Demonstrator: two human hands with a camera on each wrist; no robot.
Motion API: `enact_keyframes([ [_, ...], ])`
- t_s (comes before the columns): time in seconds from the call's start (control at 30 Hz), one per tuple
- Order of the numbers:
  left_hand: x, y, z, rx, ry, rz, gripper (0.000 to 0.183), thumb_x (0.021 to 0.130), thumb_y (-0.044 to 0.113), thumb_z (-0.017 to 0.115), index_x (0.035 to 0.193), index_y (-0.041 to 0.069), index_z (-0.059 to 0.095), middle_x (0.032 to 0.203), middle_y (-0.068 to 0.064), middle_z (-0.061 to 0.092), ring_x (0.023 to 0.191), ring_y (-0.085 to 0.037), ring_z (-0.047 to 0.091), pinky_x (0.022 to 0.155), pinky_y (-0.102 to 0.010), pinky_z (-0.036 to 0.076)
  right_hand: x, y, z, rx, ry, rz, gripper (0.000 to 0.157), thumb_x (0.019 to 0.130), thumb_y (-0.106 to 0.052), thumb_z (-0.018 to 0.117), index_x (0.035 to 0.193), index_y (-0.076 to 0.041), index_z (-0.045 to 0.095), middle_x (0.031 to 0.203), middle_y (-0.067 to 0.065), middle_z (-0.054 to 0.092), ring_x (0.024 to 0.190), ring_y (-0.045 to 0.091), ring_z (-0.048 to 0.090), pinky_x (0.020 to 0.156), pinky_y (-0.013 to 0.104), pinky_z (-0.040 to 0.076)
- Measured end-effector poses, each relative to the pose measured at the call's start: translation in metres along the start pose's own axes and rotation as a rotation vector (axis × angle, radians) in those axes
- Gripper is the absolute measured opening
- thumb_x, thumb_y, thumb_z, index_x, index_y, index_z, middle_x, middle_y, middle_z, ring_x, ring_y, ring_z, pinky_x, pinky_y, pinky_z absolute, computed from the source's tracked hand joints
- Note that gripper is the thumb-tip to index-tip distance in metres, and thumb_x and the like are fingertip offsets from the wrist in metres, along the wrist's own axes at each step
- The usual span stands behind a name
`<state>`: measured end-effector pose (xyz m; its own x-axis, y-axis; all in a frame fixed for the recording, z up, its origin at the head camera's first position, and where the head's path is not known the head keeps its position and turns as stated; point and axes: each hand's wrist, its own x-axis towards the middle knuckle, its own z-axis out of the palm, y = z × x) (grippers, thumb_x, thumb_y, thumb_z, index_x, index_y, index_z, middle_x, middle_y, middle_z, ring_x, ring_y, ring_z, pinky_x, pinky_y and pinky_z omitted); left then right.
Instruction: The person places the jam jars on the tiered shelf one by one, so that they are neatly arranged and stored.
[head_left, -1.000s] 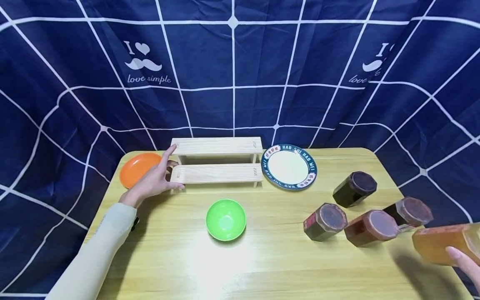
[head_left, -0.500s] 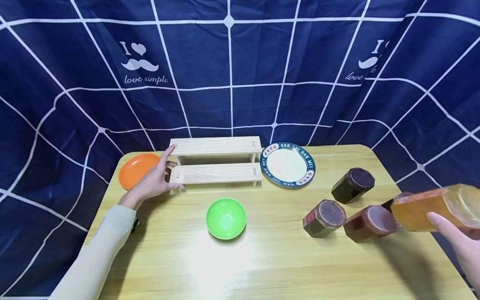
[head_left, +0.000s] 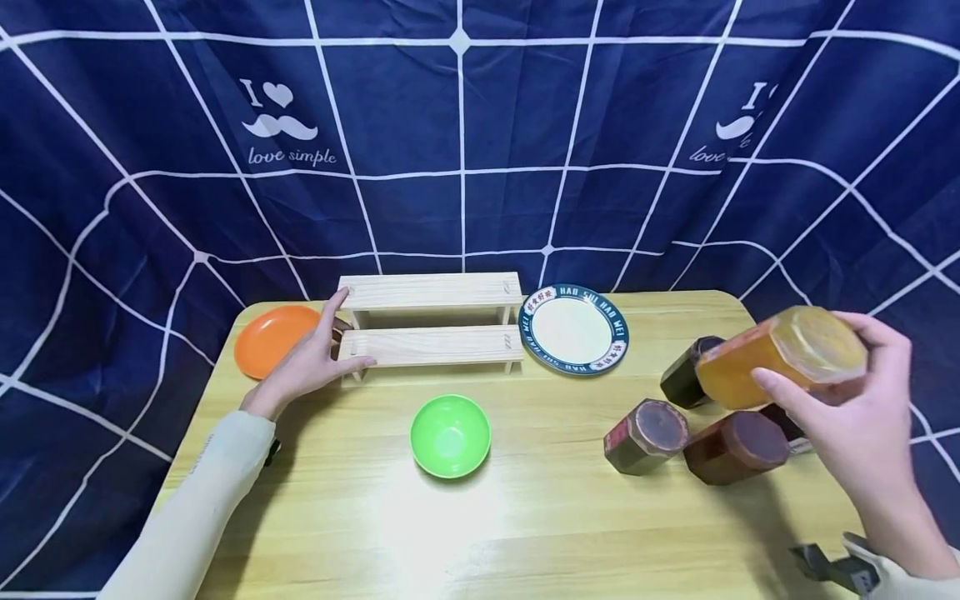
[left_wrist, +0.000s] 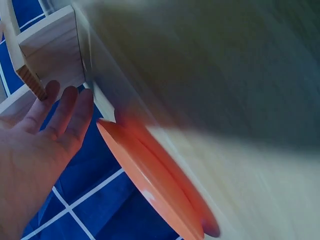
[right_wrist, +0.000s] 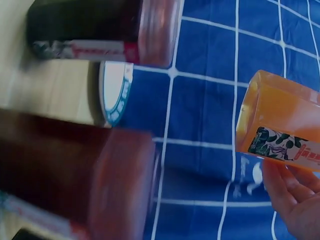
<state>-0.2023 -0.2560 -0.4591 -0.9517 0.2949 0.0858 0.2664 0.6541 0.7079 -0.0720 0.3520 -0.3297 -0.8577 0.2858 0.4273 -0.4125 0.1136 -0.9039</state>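
My left hand (head_left: 303, 367) holds the left end of a two-step wooden rack (head_left: 435, 346). Its thumb lies at the lower board's front edge and its index finger at the upper board; in the left wrist view, other fingers (left_wrist: 67, 112) reach around the board's end. Raised above the table at the right, my right hand (head_left: 862, 408) grips a tilted jar with orange contents (head_left: 750, 358). A label shows on this orange jar (right_wrist: 285, 145) in the right wrist view. Below it stand a reddish jar (head_left: 723, 454) and a dark jar (head_left: 678, 379), partly covered.
Another dark jar (head_left: 637, 442) stands left of the reddish one. A green bowl (head_left: 450, 437) sits mid-table, in front of the rack. Beside the rack lie an orange plate (head_left: 262, 342) on the left and a blue-rimmed plate (head_left: 534, 333) on the right. Dark blue cloth (head_left: 405, 217) hangs behind.
My right hand has come in from the right edge, carrying the orange jar left and upward over the other jars. My left hand stays at the rack.
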Motion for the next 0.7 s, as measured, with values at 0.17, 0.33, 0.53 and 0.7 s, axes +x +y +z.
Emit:
enact_keyframes([
  [0.17,0.002,-0.001,0.004,-0.014,0.025,0.019,0.130,0.090,0.033,0.094,0.175,0.020,-0.004,0.122,-0.024,0.064,0.106,-0.038,0.065,0.094,-0.054,0.050,0.009,0.002,0.025,-0.052,-0.086,-0.013,0.096,0.075,0.033,0.077,0.155,-0.006,0.041,0.145,0.016,0.055,0.116,0.021,0.066,0.092,0.017,0.054],
  [0.33,0.004,0.001,0.006,-0.001,0.035,0.021,0.131,0.090,0.034,0.095,0.174,0.019,-0.004,0.121,-0.024,0.064,0.103,-0.038,0.065,0.092,-0.055,0.050,0.014,0.005,0.048,-0.116,-0.148,-0.024,0.094,0.079,0.026,0.081,0.156,-0.009,0.041,0.142,0.015,0.057,0.113,0.020,0.068,0.093,0.016,0.053],
  [0.53,0.005,0.005,0.007,-0.001,0.041,0.011,0.132,0.089,0.033,0.096,0.174,0.015,-0.003,0.123,-0.026,0.065,0.103,-0.039,0.065,0.089,-0.054,0.049,0.014,0.003,0.076,-0.175,-0.223,-0.007,0.092,0.083,0.018,0.085,0.158,-0.014,0.041,0.142,0.013,0.058,0.114,0.020,0.068,0.094,0.017,0.053],
  [0.7,0.008,0.006,0.009,0.006,0.043,-0.002,0.132,0.087,0.032,0.097,0.174,0.016,-0.002,0.122,-0.024,0.064,0.101,-0.038,0.063,0.085,-0.050,0.049,0.013,0.002,0.101,-0.273,-0.304,-0.031,0.094,0.085,0.012,0.088,0.160,-0.017,0.039,0.136,0.011,0.064,0.111,0.019,0.069,0.092,0.019,0.052],
])
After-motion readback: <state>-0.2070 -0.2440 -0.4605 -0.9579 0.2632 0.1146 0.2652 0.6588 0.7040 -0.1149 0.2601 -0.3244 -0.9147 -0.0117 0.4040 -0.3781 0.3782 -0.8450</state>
